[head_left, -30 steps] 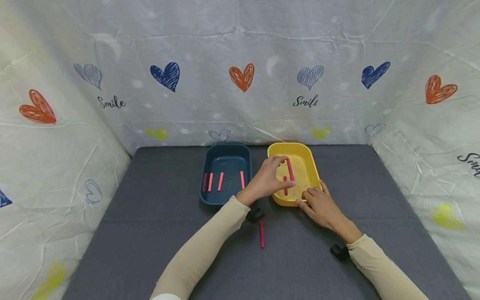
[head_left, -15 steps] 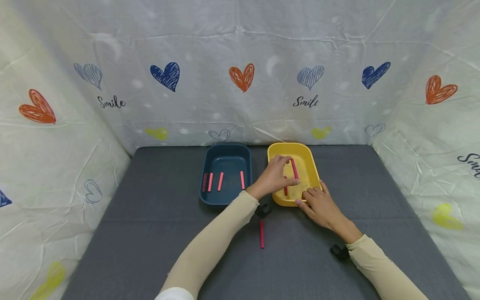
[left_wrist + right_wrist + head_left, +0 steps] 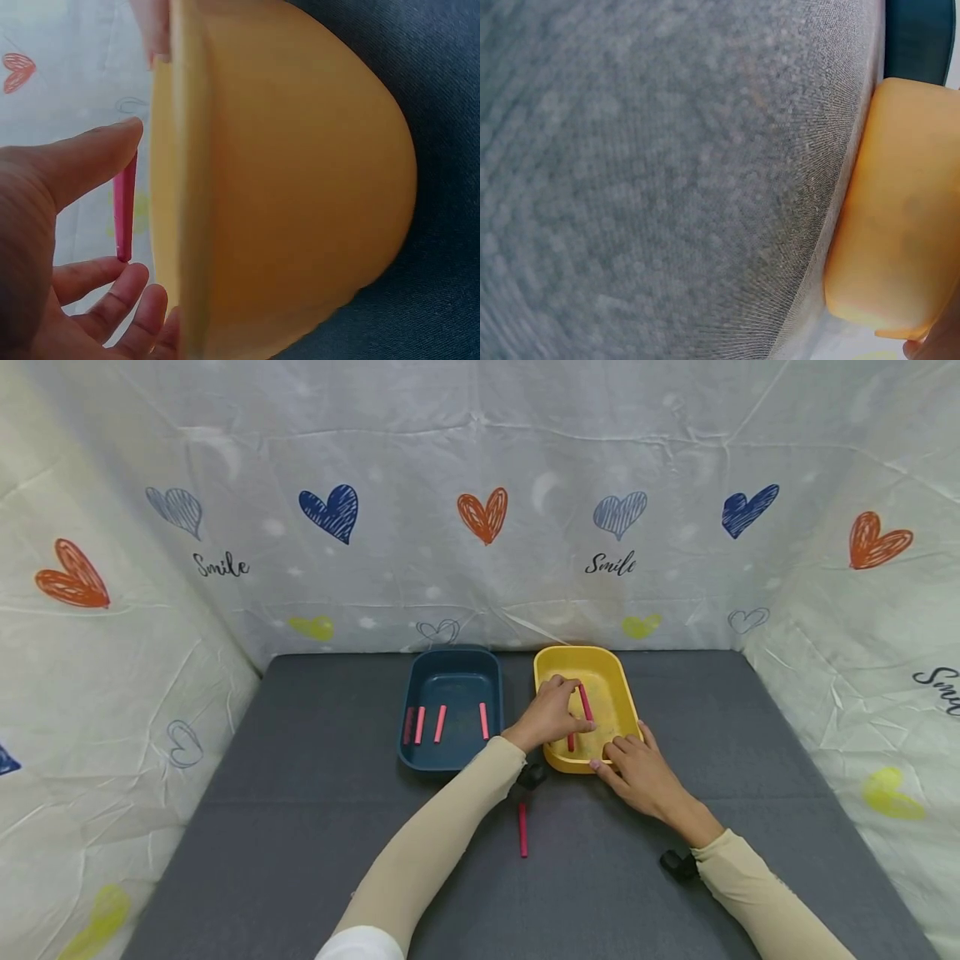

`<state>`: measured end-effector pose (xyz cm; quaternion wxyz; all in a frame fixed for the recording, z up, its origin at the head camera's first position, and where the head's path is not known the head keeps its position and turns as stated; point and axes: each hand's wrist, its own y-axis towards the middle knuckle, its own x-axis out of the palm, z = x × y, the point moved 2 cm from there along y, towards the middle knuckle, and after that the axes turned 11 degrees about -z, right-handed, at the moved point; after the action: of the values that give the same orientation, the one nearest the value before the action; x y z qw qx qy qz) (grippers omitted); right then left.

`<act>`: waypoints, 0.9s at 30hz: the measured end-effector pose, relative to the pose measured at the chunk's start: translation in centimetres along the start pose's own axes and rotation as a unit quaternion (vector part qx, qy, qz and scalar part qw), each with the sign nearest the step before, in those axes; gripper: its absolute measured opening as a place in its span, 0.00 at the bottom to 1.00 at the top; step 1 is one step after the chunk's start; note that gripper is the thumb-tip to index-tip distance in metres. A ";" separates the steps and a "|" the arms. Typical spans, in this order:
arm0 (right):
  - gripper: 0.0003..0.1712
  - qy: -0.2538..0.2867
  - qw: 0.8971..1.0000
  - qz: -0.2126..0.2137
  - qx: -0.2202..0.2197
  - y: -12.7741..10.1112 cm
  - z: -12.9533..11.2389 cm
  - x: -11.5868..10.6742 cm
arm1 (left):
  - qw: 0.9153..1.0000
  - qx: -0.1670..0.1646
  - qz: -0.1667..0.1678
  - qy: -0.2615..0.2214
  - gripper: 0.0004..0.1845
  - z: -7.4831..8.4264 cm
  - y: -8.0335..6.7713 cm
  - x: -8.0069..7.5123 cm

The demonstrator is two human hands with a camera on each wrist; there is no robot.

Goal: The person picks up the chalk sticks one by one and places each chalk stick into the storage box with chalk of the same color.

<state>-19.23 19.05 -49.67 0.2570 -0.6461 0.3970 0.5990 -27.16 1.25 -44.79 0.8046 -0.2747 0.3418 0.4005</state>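
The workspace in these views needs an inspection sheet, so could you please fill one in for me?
Surface: grey mat.
Job's things: yellow tray holds two pink sticks; the left hand pinches one pink stick over it.
Clutter: blue tray holds four pink sticks; loose pink stick lies on the mat.
Grippers: right hand rests on the yellow tray's near rim.
Cables: nothing seen.
Surroundings: white heart-print sheet on three sides.
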 end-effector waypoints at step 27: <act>0.14 0.007 1.000 0.008 -0.002 -0.1 -0.1 -0.1 | 0.970 -0.054 -0.039 0.234 0.34 0.6 1.2 2.2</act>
<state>-19.08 18.98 -49.60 0.2483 -0.6471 0.4032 0.5975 -26.97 3.31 -46.38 0.7011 -0.4168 0.4879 0.3110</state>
